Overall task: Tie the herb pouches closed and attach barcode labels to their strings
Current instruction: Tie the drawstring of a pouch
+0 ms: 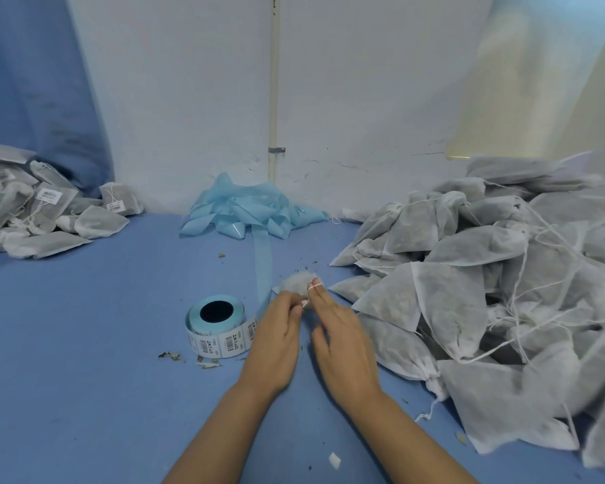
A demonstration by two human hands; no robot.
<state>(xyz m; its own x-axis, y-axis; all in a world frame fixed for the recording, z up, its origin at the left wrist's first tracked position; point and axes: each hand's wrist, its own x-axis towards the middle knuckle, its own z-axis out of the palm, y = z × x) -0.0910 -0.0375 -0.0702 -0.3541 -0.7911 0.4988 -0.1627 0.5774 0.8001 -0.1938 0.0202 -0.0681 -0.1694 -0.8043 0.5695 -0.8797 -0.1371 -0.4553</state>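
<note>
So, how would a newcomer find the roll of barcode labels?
Start from the crumpled pale-blue backing strip piled against the white wall. Follow its tail down the blue table to the pale-blue roll of barcode labels, the only round thing there.

Left hand (276,338) pinches with curled fingers; right hand (343,335) extended (fingertips meeting).

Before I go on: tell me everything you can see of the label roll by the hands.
The label roll lies on its side on the blue table, dark core hole facing up. White barcode labels on pale blue backing wrap its outside. A stripped blue liner strip runs from it up to a crumpled heap by the wall. The left hand overlaps its right edge; contact unclear.
</note>
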